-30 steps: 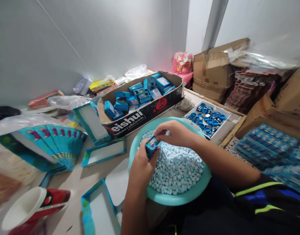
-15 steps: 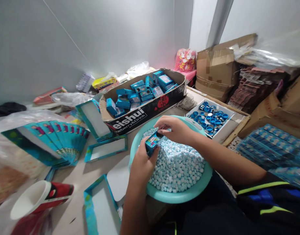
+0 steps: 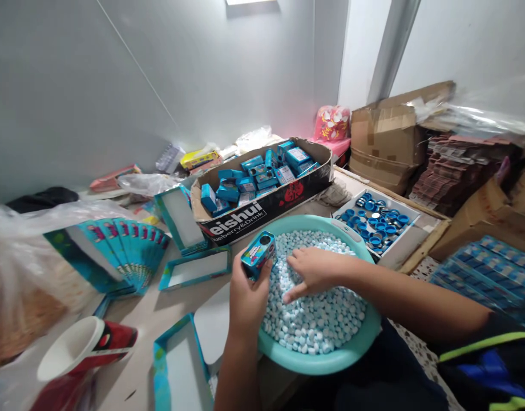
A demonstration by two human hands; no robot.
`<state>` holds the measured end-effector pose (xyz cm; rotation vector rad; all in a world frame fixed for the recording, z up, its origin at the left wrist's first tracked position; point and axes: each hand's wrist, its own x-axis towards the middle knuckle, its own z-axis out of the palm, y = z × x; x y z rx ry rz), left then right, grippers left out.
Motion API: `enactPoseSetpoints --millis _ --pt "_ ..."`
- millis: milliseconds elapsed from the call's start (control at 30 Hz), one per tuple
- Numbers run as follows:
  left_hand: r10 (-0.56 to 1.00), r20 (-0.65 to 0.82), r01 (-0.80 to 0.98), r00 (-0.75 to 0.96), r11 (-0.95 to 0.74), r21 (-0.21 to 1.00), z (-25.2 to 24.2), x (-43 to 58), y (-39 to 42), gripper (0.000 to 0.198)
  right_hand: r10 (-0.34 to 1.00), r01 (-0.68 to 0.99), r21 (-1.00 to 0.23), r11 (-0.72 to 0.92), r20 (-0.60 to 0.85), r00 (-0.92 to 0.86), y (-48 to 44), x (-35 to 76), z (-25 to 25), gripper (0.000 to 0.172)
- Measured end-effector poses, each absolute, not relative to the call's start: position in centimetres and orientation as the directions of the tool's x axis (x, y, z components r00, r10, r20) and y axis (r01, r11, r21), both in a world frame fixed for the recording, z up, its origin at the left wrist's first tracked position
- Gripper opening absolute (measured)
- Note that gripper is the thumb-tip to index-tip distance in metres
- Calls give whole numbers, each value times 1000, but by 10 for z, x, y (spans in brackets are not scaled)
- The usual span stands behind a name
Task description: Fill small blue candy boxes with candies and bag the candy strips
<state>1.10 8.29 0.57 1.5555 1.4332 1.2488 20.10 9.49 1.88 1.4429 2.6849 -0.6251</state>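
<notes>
My left hand (image 3: 250, 297) is closed around a small blue candy tin (image 3: 259, 254), held tilted over the left rim of a turquoise basin (image 3: 322, 365). A dark round opening shows in the tin's top. Pale blue and white round candies (image 3: 314, 319) fill the basin. My right hand (image 3: 314, 269) reaches into them with thumb and fingers apart, its fingertips touching the heap. Whether any candies lie under its fingers is hidden.
Behind the basin, a black carton (image 3: 262, 214) holds several blue tins. Blue caps lie in a white tray (image 3: 399, 231) at right. Open blue display boxes (image 3: 194, 273) and a paper cup (image 3: 91, 345) are on the left. Cardboard boxes (image 3: 384, 140) stand at the back right.
My right hand has left the top of the tin and lowered into the candies, its fingers spreading. My left hand still holds the tin, now farther from the right hand. The view has tilted upward.
</notes>
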Motion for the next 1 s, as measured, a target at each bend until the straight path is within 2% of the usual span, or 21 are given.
enactPoseSetpoints --millis 100,200,333,500,600,667,767,833,933,1000 --pt "981 185 342 -59 -154 927 4 10 85 52 738 759 -342 553 -220 -637 89 192 16 102" --pt "987 159 341 -40 -136 930 2 9 86 52 716 753 -386 533 -270 -644 88 188 16 105" --pt "989 147 325 -11 -135 936 -1 7 87 53 711 772 -411 485 -329 -622 89 184 20 81" --pt "988 153 357 -4 -141 923 -3 7 87 52 776 807 -410 425 -294 -558 95 179 20 49" --pt "989 149 382 -21 -130 915 -3 8 86 52 800 787 -491 373 -259 -541 104 186 21 36" --pt "989 143 390 -29 -121 913 -3 9 85 53 809 742 -601 297 -254 -529 109 196 25 31" --pt "989 148 412 -8 -132 902 -1 10 84 55 801 600 -799 43 -331 -499 111 211 35 29" --pt "988 155 426 13 -146 893 1 9 84 53 816 444 -892 -81 -315 -485 109 216 44 22" --pt "987 153 437 58 -162 885 3 8 83 50 905 155 -983 -100 -154 -397 110 212 55 16" --pt "979 169 439 118 -204 875 5 8 82 47 956 -45 -997 -63 -48 -289 115 203 59 18"
